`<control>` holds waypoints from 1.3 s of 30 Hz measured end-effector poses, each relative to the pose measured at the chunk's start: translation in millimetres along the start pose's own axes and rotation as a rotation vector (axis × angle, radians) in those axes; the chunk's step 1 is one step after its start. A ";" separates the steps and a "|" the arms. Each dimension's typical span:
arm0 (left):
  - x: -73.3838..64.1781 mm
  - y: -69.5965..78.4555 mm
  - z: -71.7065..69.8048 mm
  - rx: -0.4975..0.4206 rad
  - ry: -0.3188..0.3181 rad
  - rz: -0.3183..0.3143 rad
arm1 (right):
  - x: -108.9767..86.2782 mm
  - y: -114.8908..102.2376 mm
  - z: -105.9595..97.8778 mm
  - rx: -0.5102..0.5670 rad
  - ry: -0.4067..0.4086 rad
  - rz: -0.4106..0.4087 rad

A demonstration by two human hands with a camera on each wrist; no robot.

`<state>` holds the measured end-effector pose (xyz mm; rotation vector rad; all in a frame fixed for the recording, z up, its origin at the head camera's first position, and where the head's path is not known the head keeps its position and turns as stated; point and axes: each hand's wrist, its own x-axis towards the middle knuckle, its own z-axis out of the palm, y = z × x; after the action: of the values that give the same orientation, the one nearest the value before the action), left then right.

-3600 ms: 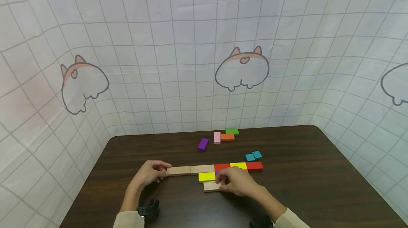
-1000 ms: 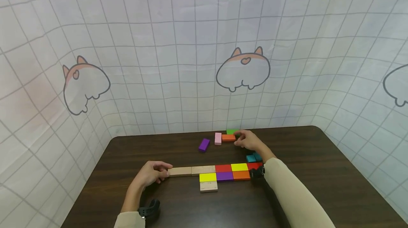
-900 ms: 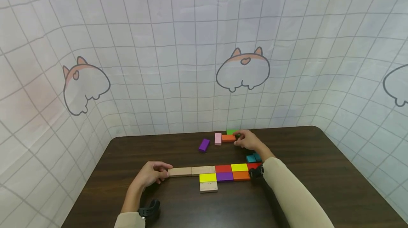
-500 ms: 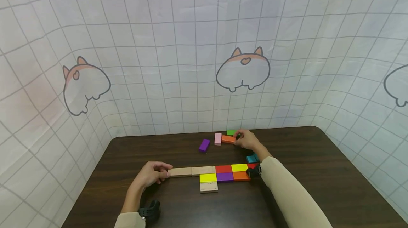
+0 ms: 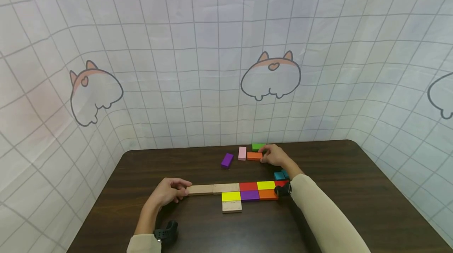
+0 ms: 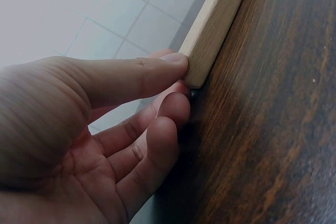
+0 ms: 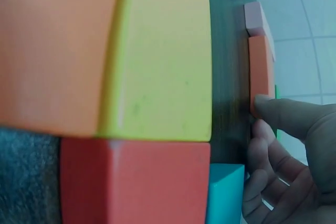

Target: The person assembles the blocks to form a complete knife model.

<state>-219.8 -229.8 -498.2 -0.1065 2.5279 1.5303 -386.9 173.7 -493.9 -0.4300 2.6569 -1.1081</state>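
At the left end of a row of flat blocks, my left hand point(image 5: 166, 192) pinches the end of a plain wooden block point(image 5: 199, 190) between thumb and index finger; the left wrist view shows the thumb point(image 6: 163, 72) against that end. My right hand point(image 5: 274, 155) reaches to the back of the table and grips the right end of an orange block point(image 5: 254, 156). In the right wrist view the thumb lies on the orange block's point(image 7: 261, 66) near side; the index finger is mostly hidden. A green block point(image 5: 258, 147) lies just behind, a pink block point(image 5: 242, 153) to the left.
A second wooden block point(image 5: 226, 188), red point(image 5: 248, 186) and yellow point(image 5: 266, 185) blocks continue the row. Before it lie yellow point(image 5: 231, 196), purple point(image 5: 249, 195), orange point(image 5: 267, 194) and short wooden point(image 5: 231, 206) blocks. A loose purple block point(image 5: 227, 160) and teal blocks point(image 5: 279, 175) lie behind.
My right hand has left the short wooden block, now squared under the yellow one, and reached to the back. The orange block there has turned straight and shifted slightly nearer. My left hand stays put.
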 end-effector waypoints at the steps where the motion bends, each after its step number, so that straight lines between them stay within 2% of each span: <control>1: -0.2 -0.1 0.1 0.000 0.001 -0.002 | 0.1 0.2 0.4 -0.008 -0.002 -0.001; 10: -1.7 -0.4 1.0 -0.002 0.012 -0.013 | -3.3 0.7 -0.4 -0.044 -0.034 -0.053; 19: -2.2 2.7 -0.1 -0.002 0.005 -0.011 | -23.0 -12.6 -9.9 -0.090 0.007 -0.159; 24: -1.5 4.2 0.4 -0.002 0.009 -0.020 | -47.1 -16.5 -15.3 -0.102 0.007 -0.249; 34: -1.3 2.6 1.0 0.001 0.021 -0.014 | -109.7 -16.4 -20.1 -0.150 0.012 -0.341; 39: -2.3 2.6 0.1 -0.001 0.018 -0.008 | -134.3 -13.7 -16.3 -0.127 -0.010 -0.365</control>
<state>-218.0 -228.6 -495.6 -0.1309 2.5382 1.5343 -264.8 222.5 -459.7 -0.9736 2.7168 -1.0247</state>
